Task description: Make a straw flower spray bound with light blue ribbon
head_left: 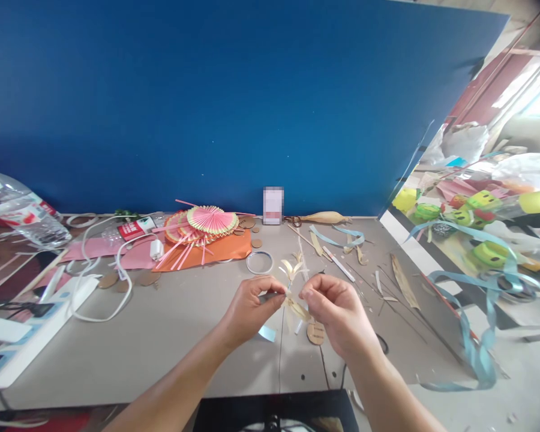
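Observation:
My left hand [255,305] pinches a small flower-like piece of pale dried husk strips [291,271] between thumb and fingertips. Its narrow petals fan upward above my fingers, and more husk strips [299,309] hang below. Beside it, my right hand [332,305] is closed, thumb against forefinger, close to the lower strips; what lies in that pinch is hidden. Below the hands are a light blue paper scrap [267,333] and a round brown cardboard disc [315,333]. A clear roll of tape [260,262] lies just beyond my left hand.
Left are a white power strip [40,336], a white cable [103,318] and a plastic bottle [24,210]. Pink-green paper fans [212,220] lie on orange paper [231,247]. A phone [273,205] leans on the blue panel [252,108]. Blue ribbon [490,336] hangs over the right edge.

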The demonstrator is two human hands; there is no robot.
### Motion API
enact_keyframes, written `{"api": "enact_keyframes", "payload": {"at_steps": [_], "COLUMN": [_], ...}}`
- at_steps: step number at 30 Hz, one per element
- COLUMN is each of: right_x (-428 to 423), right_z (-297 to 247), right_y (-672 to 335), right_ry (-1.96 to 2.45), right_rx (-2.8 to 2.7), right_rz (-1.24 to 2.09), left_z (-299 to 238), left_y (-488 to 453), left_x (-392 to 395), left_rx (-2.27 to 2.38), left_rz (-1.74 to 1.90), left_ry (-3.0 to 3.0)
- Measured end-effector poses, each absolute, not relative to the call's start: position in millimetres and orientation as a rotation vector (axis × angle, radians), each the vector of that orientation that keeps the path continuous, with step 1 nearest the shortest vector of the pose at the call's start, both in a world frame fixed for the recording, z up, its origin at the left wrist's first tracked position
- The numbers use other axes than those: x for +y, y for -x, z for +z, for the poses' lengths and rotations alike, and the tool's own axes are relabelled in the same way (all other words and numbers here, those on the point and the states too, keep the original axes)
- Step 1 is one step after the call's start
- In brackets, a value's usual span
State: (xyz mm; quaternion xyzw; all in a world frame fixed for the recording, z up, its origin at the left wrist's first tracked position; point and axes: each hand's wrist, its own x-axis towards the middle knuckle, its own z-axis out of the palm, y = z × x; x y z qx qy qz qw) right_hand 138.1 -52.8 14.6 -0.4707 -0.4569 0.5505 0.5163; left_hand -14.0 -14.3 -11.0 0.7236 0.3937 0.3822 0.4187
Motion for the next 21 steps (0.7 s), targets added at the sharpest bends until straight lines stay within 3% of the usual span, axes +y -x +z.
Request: {"api": "enact_keyframes", "payload": {"at_steps": [11, 21], "right_x": [-56, -52], "right_z": [21, 21], "right_y": [-149, -147], "right_ry": [1.391, 1.464], "right_rx": [-1.570, -1.617], "right_rz": [1.103, 1.069], "left_z": [-12, -15], "left_y": [19, 19], "left_x": [-11, -9], "left_rx": [0.994, 0.987], "left_rz": [0.943, 0.891], "left_ry": [-1.798, -1.828]}}
